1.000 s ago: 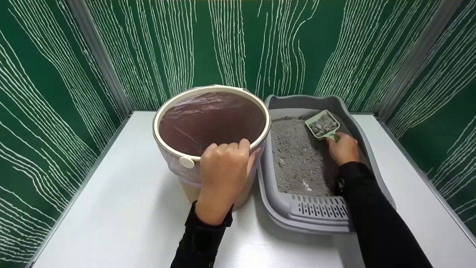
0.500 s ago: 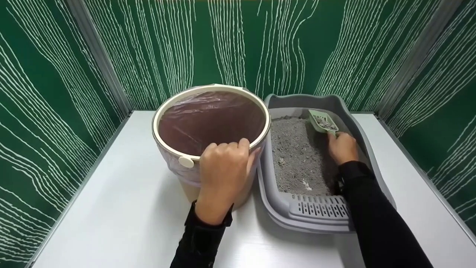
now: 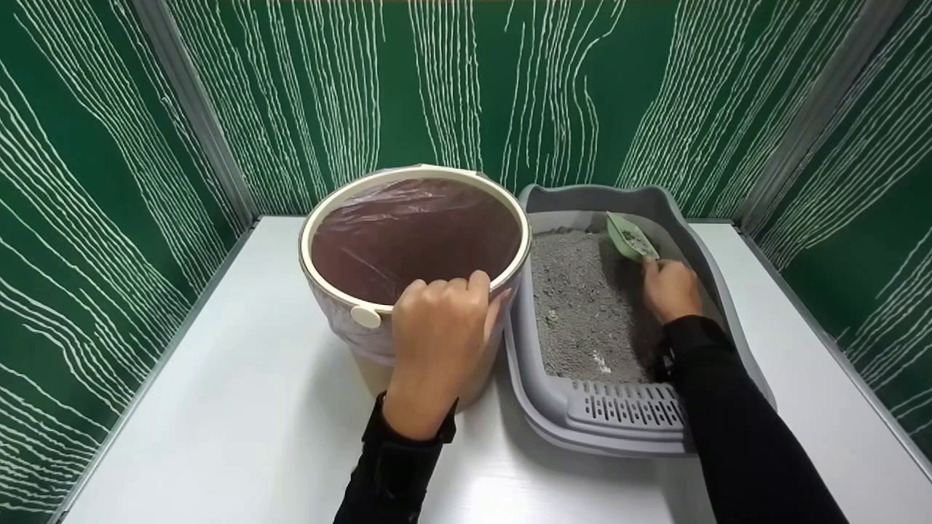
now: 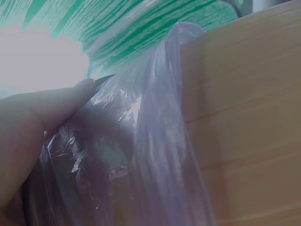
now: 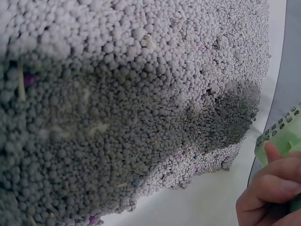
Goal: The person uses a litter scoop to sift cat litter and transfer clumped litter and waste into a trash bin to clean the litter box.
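My left hand [image 3: 440, 327] grips the near rim of a round trash can [image 3: 317, 280], fingers curled over the edge. A thin translucent purple bag [image 4: 155, 117] lines the can and hangs down outside it, and the thumb presses along it in the left wrist view. Over the far right of a grey litter box [image 3: 535, 397], my right hand [image 3: 671, 290] holds a green slotted litter scoop [image 3: 632, 236] by its handle. The scoop is tilted on its side with some grey clumps in it. Grey granular litter [image 5: 141, 94] fills the box floor beneath.
Can and box stand side by side on a white table [image 3: 218, 407]. A slotted step [image 3: 630, 409] forms the box's near end. Green walls [image 3: 451, 87] with pale wavy lines enclose the back and sides.
The scoop has rolled from nearly level onto its side, and fewer clumps show in it. My right hand has barely shifted; my left hand stays on the can's rim.
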`<state>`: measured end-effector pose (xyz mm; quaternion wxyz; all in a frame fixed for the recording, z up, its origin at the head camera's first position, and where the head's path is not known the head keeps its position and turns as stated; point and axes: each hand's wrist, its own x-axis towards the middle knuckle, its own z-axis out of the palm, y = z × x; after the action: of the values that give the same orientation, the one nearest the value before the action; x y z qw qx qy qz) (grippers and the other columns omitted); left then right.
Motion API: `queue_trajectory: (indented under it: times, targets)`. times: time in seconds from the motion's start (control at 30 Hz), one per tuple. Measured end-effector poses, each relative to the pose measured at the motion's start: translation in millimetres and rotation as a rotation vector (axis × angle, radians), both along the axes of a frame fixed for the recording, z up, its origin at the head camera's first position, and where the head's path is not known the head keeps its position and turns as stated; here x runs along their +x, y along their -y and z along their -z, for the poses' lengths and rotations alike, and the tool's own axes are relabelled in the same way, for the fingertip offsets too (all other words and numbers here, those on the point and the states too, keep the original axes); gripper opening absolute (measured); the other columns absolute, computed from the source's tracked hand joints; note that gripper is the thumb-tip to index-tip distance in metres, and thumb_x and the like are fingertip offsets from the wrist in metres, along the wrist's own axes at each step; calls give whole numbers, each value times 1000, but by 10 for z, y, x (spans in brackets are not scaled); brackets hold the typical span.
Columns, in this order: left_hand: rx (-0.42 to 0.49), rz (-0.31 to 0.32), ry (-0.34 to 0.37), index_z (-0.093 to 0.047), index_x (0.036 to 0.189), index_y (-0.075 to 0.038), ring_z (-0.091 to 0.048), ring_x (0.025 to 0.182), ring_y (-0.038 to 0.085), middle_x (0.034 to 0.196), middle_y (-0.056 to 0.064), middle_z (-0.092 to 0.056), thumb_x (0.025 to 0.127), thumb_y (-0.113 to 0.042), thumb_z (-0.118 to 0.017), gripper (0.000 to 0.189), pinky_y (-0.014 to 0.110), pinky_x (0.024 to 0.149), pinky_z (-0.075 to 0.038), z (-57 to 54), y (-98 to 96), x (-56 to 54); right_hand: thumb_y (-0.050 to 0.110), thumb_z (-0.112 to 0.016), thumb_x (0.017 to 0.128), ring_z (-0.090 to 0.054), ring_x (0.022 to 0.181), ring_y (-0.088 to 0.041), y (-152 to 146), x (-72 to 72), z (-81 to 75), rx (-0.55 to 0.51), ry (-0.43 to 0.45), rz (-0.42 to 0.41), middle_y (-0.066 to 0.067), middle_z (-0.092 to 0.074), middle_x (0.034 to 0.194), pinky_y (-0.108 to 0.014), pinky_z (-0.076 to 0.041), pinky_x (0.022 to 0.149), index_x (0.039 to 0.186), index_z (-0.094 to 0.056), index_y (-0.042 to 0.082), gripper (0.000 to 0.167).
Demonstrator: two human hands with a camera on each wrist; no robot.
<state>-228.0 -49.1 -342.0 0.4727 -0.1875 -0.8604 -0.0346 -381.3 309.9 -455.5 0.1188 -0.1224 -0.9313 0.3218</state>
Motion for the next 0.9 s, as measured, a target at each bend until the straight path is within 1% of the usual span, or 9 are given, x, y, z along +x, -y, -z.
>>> queue_trajectory:
  times: [0.13,0.23,0.37,0.77,0.83,0.9]
  targets:
    - [-5,-1,9,-61,72,-14,-59,49,21,59,-1,-62,91,-40,-83,39,35,51,-39,-5,3,0,35,-45,113,-58,130,-53,5,7,-10,24,19,24,-36,-60,139,-63,-44,105,136,-63,-7,51]
    - [-7,-3,17,-61,73,-14,-58,49,20,59,-1,-62,93,-40,-82,39,35,51,-39,-5,6,-2,32,-52,111,-57,132,-52,8,11,-7,27,11,34,-34,-58,143,-63,-43,108,142,-60,-4,48]
    - [-9,-6,23,-61,73,-14,-58,49,20,59,-1,-62,93,-41,-81,39,35,51,-39,-3,8,-1,28,-59,108,-57,133,-51,7,12,5,34,-20,34,-32,-60,143,-62,-43,110,143,-60,-4,47]
    - [-4,-2,23,-60,72,-14,-58,48,21,58,-1,-62,92,-41,-81,40,36,51,-39,-6,9,4,23,-63,106,-57,133,-51,8,24,7,44,-62,32,-32,-61,142,-62,-43,110,144,-59,-4,47]
    - [-6,-3,16,-60,72,-14,-58,48,21,58,0,-61,91,-41,-82,40,36,51,-39,-9,6,5,22,-64,106,-58,131,-52,6,27,10,45,-75,28,-33,-61,140,-62,-43,109,143,-60,-6,47]
    - [-8,-5,11,-59,71,-14,-58,47,21,57,0,-61,90,-40,-83,40,35,51,-39,-10,5,5,24,-63,106,-61,125,-52,6,31,13,37,-76,25,-34,-64,135,-63,-44,105,139,-62,-7,45]
